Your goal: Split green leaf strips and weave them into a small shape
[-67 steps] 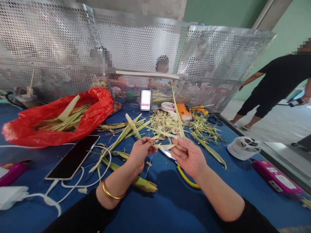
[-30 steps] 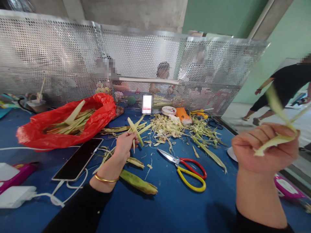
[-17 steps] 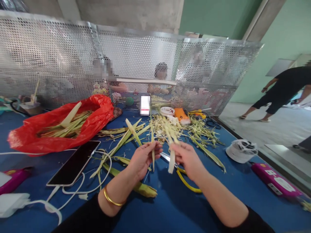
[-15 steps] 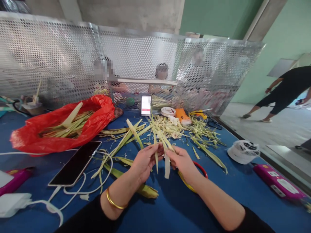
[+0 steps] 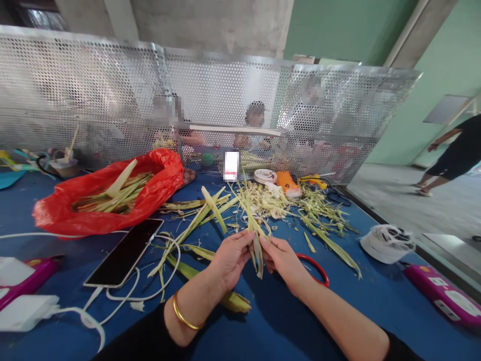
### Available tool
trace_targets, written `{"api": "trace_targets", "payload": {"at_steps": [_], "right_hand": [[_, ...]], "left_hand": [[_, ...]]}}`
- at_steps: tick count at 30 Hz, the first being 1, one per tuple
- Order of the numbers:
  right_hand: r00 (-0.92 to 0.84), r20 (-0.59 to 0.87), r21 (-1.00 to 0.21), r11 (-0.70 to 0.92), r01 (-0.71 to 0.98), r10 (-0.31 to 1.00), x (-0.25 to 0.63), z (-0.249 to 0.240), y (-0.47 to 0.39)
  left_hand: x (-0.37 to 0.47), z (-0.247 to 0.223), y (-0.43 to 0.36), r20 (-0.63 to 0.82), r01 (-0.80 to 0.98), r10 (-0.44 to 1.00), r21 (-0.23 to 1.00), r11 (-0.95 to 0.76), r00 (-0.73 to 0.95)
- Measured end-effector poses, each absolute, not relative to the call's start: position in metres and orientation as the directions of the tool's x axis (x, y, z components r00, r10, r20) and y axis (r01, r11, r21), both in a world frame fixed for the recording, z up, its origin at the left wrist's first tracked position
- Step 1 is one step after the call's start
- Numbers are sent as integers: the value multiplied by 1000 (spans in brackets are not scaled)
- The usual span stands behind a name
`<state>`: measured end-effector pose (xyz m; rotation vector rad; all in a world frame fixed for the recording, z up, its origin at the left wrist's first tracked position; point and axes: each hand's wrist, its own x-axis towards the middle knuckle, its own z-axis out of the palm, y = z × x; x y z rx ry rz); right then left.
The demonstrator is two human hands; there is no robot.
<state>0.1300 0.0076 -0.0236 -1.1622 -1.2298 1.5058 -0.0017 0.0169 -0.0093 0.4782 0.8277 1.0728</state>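
My left hand [image 5: 233,256] pinches pale green husk strips [image 5: 257,245] between thumb and fingers. Close beside it, my right hand [image 5: 282,258] is closed on the same strips from the other side. The strips fan away from me above the fingers, and short ends hang below them. Under my right forearm lies a pair of scissors, whose red handle [image 5: 319,268] shows. A broad green husk [image 5: 235,302] rests on the blue table [image 5: 270,331] below my left wrist. More long husk leaves [image 5: 199,210] lie crossed to the left of my hands.
A red plastic bag [image 5: 158,175] holds husks at the left, near a phone [image 5: 126,253] with white cables. Husk scraps [image 5: 263,198] and a tape roll [image 5: 265,176] lie ahead. White ribbon [image 5: 387,243] is at right. People are beyond a perforated metal screen [image 5: 221,80].
My hands have come closer together, and the strips between them are now gathered. The view has shifted slightly left. A person at far right has moved.
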Motion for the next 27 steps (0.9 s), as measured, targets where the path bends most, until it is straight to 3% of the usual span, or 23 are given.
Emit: {"api": "trace_targets", "payload": {"at_steps": [3, 6, 8, 10, 12, 15, 22, 27], "right_hand": [[-166, -84, -994, -72, 81, 982, 132, -26, 8], [-99, 66, -944, 94, 316, 993, 135, -29, 9], [-96, 140, -910, 166, 380, 985, 135, -29, 8], [-129, 105, -944, 139, 300, 986, 131, -27, 4], [-194, -35, -993, -12, 120, 980, 126, -24, -1], [-285, -212, -965, -245, -89, 935, 120, -20, -8], [-325, -271, -925, -339, -174, 906, 124, -17, -9], [-394, -327, -921, -383, -71, 859, 123, -15, -10]], "left_hand": [[-2, -10, 18, -364, -604, 913, 690, 399, 187], [-1, -10, 18, -343, -616, 925, 697, 368, 164], [1, -10, 16, -319, -620, 937, 708, 338, 147], [2, -10, 13, -297, -615, 946, 723, 314, 134], [3, -11, 11, -284, -585, 947, 746, 317, 150], [4, -12, 8, -293, -515, 937, 782, 350, 192], [3, -1, 6, -220, -574, 943, 751, 328, 251], [7, -2, 3, -253, -508, 937, 790, 343, 240]]}}
